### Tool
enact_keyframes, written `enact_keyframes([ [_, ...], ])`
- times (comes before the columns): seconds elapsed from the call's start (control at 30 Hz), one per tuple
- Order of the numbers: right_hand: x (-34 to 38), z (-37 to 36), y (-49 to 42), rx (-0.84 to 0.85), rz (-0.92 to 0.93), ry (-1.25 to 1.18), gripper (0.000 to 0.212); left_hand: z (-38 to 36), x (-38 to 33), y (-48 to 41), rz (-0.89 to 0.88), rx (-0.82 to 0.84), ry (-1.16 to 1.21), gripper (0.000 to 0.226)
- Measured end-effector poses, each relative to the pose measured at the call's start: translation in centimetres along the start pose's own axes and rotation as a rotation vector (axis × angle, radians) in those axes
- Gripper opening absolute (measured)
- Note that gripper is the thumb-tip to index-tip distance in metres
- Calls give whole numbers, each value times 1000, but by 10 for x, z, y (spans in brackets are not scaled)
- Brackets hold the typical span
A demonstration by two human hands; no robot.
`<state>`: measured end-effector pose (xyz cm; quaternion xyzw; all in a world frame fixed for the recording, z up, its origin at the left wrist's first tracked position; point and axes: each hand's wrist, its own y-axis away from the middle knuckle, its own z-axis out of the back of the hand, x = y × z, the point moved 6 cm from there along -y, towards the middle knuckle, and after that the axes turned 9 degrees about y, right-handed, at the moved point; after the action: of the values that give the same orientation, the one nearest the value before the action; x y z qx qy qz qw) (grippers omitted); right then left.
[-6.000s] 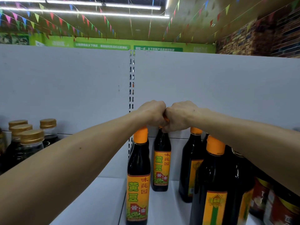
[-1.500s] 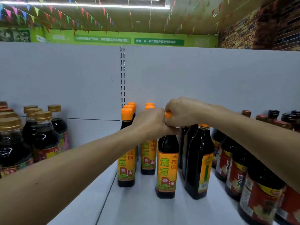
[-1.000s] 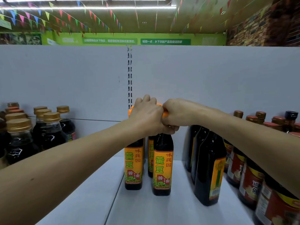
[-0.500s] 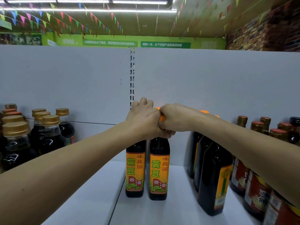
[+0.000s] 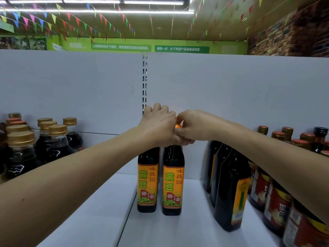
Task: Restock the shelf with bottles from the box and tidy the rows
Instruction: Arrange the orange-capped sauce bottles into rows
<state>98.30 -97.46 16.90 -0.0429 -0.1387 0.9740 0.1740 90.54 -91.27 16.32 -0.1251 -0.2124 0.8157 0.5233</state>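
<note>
Two dark soy sauce bottles with orange-yellow labels stand side by side on the white shelf (image 5: 99,220). My left hand (image 5: 158,127) grips the top of the left bottle (image 5: 147,180), hiding its cap. Fingers of my right hand (image 5: 194,127) pinch the orange cap of the right bottle (image 5: 173,182). The two hands touch each other above the bottle necks. No box is in view.
A row of dark bottles with side-turned labels (image 5: 229,189) stands just right of the pair. Red-labelled jars (image 5: 277,205) fill the far right. Gold-capped bottles (image 5: 55,139) stand at the left. The grey back panel (image 5: 89,90) rises behind.
The right bottle has come in from the front to stand level and close beside the left one. My left hand now covers the left bottle's cap.
</note>
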Motion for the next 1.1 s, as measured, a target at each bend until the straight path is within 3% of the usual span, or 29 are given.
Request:
enact_keyframes([
  [0.2,-17,17,14,-48,5,30,25,12,-21,-3,-54,-38,52,67],
  [0.43,-49,37,46,-62,-47,129,29,12,-60,-5,-153,-72,97,48],
  [0.73,-86,37,82,59,-103,267,9,-14,-116,-7,-225,103,271,38],
  [0.97,-93,29,94,114,-125,198,27,-35,-129,-10,-192,177,437,41],
  [1.1,-92,27,94,97,-125,154,25,-36,-125,-8,-146,212,475,36],
])
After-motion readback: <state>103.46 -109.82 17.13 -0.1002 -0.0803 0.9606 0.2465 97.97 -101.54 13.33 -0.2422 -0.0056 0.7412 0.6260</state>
